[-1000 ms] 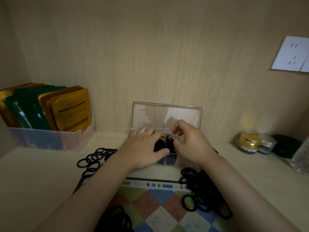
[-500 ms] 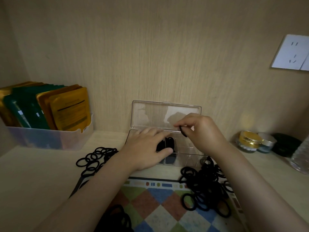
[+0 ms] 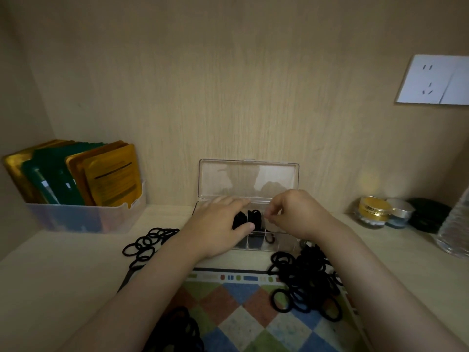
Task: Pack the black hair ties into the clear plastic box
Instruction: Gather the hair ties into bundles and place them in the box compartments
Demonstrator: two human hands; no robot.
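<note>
While the left hand (image 3: 218,224) lies flat on the open box (image 3: 248,179), fingers straight, packed ties (image 3: 254,217) stand inside it — loose ties (image 3: 304,283) heaped just in front. Right hand (image 3: 297,214) fingers curled above it; what they pinch, I cannot tell.

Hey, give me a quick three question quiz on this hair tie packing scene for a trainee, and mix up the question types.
1. Which hand rests on the packed hair ties in the clear plastic box? A left, B right, C neither.
2. True or false: the box is shut.
3. Fill in: the gold-lidded jar stands to the box's ____.

Key: 1 A, the left hand. 2 False, the lid stands open against the back wall. 3 Right.
</note>
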